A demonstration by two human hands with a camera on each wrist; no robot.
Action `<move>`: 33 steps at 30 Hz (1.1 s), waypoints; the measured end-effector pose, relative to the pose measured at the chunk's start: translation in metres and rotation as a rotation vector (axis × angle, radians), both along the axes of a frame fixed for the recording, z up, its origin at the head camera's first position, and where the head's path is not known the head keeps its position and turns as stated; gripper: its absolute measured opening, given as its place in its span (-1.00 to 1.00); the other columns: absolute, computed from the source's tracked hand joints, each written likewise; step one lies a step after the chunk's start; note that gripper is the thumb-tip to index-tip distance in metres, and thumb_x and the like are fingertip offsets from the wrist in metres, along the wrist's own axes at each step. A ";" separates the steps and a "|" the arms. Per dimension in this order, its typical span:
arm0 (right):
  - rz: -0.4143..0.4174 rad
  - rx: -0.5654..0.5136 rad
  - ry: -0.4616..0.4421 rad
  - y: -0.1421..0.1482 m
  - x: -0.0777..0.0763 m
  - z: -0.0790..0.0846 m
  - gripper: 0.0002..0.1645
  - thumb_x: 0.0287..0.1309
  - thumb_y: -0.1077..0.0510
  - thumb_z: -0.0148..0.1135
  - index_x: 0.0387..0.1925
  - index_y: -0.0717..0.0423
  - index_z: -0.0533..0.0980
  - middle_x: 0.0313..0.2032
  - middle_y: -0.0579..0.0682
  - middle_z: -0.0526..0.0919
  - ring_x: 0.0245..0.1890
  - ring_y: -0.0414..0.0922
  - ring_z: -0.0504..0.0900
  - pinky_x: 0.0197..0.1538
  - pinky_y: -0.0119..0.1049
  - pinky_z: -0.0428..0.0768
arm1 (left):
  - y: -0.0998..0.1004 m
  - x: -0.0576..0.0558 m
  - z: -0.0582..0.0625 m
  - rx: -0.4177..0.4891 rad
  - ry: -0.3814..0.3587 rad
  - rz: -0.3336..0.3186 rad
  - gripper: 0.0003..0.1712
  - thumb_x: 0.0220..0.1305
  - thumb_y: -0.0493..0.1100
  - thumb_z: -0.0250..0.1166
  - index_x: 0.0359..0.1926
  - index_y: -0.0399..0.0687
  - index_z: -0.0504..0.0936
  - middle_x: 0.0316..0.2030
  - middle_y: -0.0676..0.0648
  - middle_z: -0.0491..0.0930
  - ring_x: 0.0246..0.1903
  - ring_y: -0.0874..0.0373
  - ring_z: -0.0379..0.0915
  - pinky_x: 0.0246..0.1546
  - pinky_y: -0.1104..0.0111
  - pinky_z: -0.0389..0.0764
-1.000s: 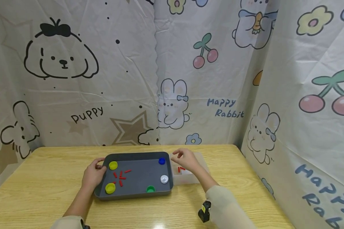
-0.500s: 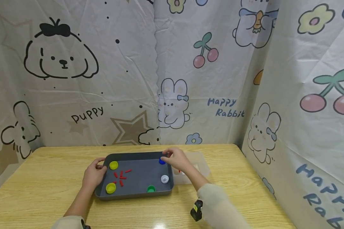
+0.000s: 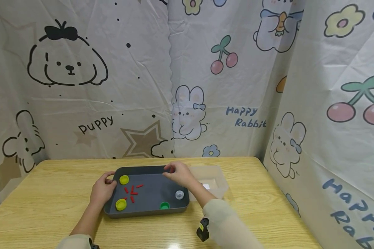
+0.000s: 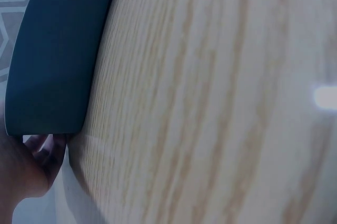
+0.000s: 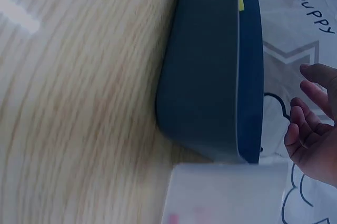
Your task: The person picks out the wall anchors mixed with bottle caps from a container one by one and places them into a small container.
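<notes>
While my left hand (image 3: 102, 189) grips the left end of the dark grey tray (image 3: 154, 188), thumb by the rim and fingers against the outer wall, my right hand (image 3: 181, 175) hangs above the tray's far right corner. Its thumb and index finger are parted, and the other fingers curl loosely towards the palm. My hands are well apart, with most of the tray's length between them.

Inside the tray, two yellow caps (image 3: 121, 204) sit near the left wall, one far and one near. Several short red pieces (image 3: 132, 199) lie scattered just to the right of them, pointing different ways. A green cap (image 3: 164, 205) is at the near wall, right of the middle, and a whitish cap (image 3: 179, 195) sits by the right wall.

Just beside the tray's right end is a translucent box (image 3: 222, 186), partly hidden by my right forearm, with a small white piece (image 3: 206, 186) in it. Tray and box rest on the wood-grained counter (image 3: 56, 200). My sleeves (image 3: 232, 224) are pale, and a black device (image 3: 202, 229) shows at my right wrist. Beyond the counter's far edge hangs a printed curtain (image 3: 137, 100) with puppies, rabbits and cherries.
</notes>
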State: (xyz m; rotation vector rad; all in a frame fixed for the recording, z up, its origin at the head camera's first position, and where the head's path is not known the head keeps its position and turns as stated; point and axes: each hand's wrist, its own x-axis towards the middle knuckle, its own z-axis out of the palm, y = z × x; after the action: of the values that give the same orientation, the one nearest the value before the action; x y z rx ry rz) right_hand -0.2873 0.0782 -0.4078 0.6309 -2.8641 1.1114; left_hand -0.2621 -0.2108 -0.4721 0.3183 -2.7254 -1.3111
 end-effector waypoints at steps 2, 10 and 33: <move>0.010 -0.001 0.004 -0.005 0.000 -0.002 -0.70 0.11 0.05 0.27 -0.16 0.12 0.61 -0.36 -0.02 0.56 -0.40 -0.21 0.43 -0.38 -0.39 0.41 | 0.000 0.000 0.000 -0.001 0.000 0.001 -0.48 0.28 -0.15 0.07 0.26 -0.15 0.32 -0.05 -0.35 0.49 -0.11 -0.17 0.44 -0.19 0.08 0.41; 0.043 0.019 -0.034 -0.026 0.007 -0.010 -0.70 0.11 0.04 0.27 -0.13 0.06 0.62 -0.37 -0.08 0.55 -0.45 -0.26 0.43 -0.43 -0.42 0.40 | -0.002 -0.001 -0.001 -0.005 -0.003 0.006 -0.48 0.28 -0.15 0.07 0.26 -0.15 0.32 -0.05 -0.35 0.49 -0.10 -0.17 0.44 -0.19 0.08 0.41; 0.047 0.043 -0.037 -0.062 0.010 -0.037 -0.82 0.09 0.08 0.29 -0.25 0.04 0.63 -0.39 -0.08 0.51 -0.45 -0.27 0.41 -0.40 -0.45 0.38 | -0.001 -0.001 0.000 0.009 0.003 -0.002 -0.48 0.28 -0.15 0.07 0.26 -0.13 0.32 -0.02 -0.36 0.48 -0.08 -0.20 0.44 -0.17 0.06 0.40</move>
State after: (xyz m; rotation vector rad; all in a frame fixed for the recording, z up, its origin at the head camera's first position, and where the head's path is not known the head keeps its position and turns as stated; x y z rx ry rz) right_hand -0.2769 0.0160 -0.4445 0.6902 -2.9269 1.0814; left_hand -0.2629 -0.2120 -0.4720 0.3137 -2.7189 -1.3234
